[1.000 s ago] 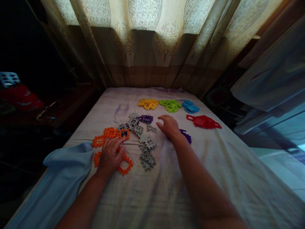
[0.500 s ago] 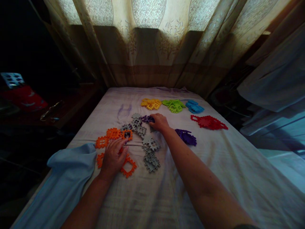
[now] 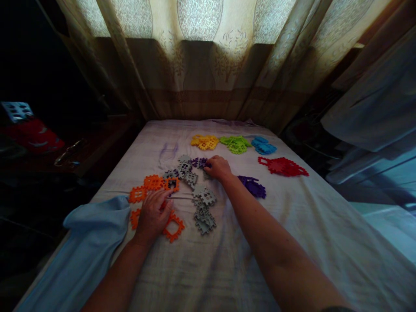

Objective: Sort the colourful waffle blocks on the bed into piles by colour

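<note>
My left hand (image 3: 154, 212) lies palm down over the orange pieces (image 3: 152, 182), its fingers apart; something red shows beneath it. At the far end of the grey pieces (image 3: 204, 195), my right hand (image 3: 218, 167) has its fingers closed on a dark purple piece (image 3: 202, 162). Several grey pieces run in a loose, partly overlapping line between the two hands. A second pile of purple pieces (image 3: 253, 186) rests to the right of my right forearm.
Across the far part of the sheet (image 3: 227, 268) are yellow pieces (image 3: 204, 142), green pieces (image 3: 235, 144) and blue pieces (image 3: 264, 145). Red pieces (image 3: 282, 166) lie at the right. A light blue cloth (image 3: 94, 234) covers the left edge. Curtains (image 3: 201, 78) hang behind.
The purple piece at my right hand has turned and lies flatter, with more of its openwork showing. My left hand has hardly moved. The whole view has shifted slightly.
</note>
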The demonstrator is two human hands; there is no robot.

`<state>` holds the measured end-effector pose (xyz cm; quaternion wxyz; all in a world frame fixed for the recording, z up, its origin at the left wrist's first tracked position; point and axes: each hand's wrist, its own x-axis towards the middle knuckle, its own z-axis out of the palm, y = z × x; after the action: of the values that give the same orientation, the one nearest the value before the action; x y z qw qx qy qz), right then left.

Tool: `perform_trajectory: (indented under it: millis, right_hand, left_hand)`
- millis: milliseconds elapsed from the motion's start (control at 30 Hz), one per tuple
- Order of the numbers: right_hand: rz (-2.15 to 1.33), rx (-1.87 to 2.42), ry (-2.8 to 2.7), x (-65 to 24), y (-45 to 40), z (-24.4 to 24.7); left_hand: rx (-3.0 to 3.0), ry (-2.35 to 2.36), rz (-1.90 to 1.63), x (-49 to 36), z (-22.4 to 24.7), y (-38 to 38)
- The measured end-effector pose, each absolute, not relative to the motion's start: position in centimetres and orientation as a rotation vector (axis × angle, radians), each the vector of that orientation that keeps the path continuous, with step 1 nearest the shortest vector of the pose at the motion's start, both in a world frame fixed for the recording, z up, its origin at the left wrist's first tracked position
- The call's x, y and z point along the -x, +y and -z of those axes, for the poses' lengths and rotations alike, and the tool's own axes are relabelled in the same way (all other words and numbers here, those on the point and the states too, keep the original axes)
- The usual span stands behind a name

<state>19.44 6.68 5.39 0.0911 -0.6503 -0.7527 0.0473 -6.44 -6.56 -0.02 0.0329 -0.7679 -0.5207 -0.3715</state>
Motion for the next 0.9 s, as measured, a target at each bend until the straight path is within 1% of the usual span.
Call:
perform_trajectory:
  millis: [133, 233, 433, 533, 733, 900]
  right_hand:
    - [-0.126, 1.929, -2.210, -19.6, 6.5, -5.4]
    - [-0.177, 1.941, -2.144, -20.2, 5.9, -5.5]
    - [-0.194, 1.950, -2.023, -22.3, 3.9, -6.8]
    - [-0.125, 2.026, -1.959, -24.1, 2.6, -7.4]
    - [-0.067, 2.309, -1.876, -27.6, 0.0, -7.6]
    - [-0.106, 2.341, -1.904, -28.4, -0.7, -7.7]
  left_hand:
    - [2.363, -1.629, 1.152, 6.4, 0.1, -6.6]
    - [2.365, -1.627, 1.143, 6.4, 0.1, -6.6]
    - [2.379, -1.638, 1.147, 6.4, -0.1, -6.6]
    - [2.382, -1.640, 1.148, 6.4, 0.0, -6.6]
    - [2.392, -1.632, 1.146, 6.5, 0.2, -6.5]
    - [2.395, -1.662, 1.139, 6.7, 0.3, -6.4]
